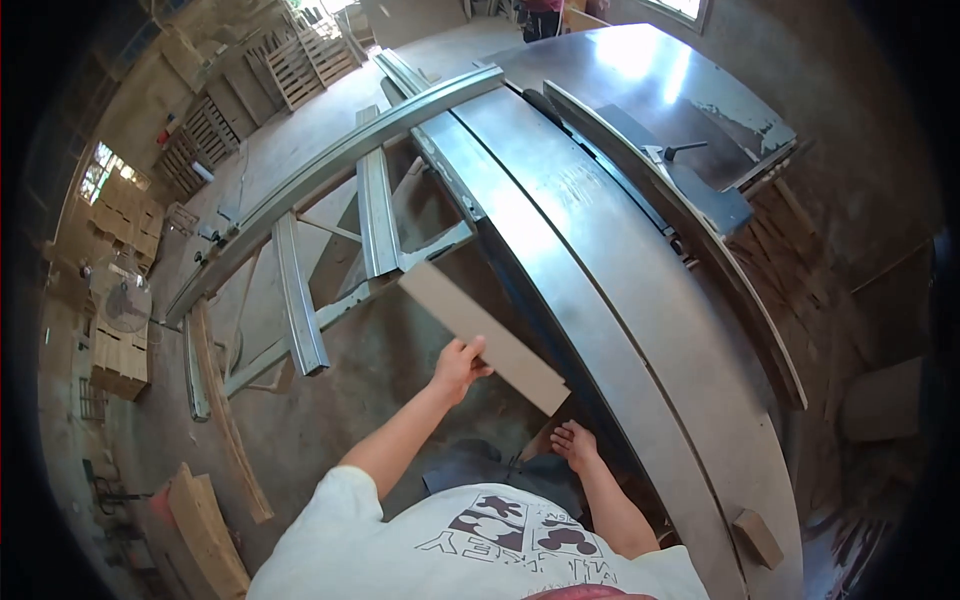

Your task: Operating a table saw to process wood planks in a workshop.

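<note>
My left hand grips a long, flat light-brown board by its near edge. The board is held up in the air, slanting from upper left to lower right beside the saw table. A small step at its lower right end may mean a second board lies under it; I cannot tell. My right hand is just below that end, apart from it, with loosely bent fingers and nothing plainly in them. Beside its fingertips a reddish-brown wooden piece shows, partly hidden. Whether the hand touches it is unclear.
A long metal saw table with a slot runs along my right; a wood block lies on its near end. A rail frame extends left. Beyond stands a fence. Pallets, a fan and planks are leftward.
</note>
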`<state>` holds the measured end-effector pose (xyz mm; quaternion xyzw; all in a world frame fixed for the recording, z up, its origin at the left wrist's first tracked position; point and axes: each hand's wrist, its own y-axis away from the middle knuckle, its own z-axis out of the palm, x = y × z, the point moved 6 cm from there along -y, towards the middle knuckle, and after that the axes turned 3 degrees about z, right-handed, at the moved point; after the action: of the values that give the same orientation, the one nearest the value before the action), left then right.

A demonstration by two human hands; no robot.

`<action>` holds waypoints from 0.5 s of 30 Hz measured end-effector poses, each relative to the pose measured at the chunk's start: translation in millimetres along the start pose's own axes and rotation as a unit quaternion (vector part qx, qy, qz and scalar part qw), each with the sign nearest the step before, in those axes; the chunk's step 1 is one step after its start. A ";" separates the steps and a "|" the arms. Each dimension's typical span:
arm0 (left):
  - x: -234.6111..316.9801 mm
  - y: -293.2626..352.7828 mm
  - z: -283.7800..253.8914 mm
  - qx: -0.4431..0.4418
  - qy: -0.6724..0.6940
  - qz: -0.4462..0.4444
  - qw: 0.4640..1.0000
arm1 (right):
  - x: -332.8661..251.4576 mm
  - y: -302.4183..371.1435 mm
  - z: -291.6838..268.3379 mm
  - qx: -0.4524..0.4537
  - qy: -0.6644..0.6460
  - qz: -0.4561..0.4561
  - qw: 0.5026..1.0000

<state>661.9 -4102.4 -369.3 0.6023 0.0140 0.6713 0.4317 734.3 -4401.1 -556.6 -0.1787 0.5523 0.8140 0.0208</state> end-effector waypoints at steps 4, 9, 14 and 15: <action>39.4 -73.9 81.7 -0.113 -0.087 0.024 0.989 | 17.3 -31.1 -37.1 0.056 -0.046 0.045 0.996; 53.4 -184.1 139.2 -0.196 -0.108 0.042 0.974 | 40.1 -71.6 -65.5 0.176 -0.076 0.015 0.981; 48.0 -232.6 151.2 -0.180 -0.189 0.006 0.965 | 66.5 -110.9 -80.3 0.220 -0.247 -0.030 0.943; 47.9 -230.2 150.2 -0.174 -0.172 0.004 0.970 | 66.0 -117.8 -77.9 0.241 -0.259 -0.027 0.935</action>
<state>919.5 -4004.9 -414.0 0.6245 -0.1802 0.5512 0.5231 720.6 -4436.6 -707.7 0.0338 0.7020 0.6740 0.2274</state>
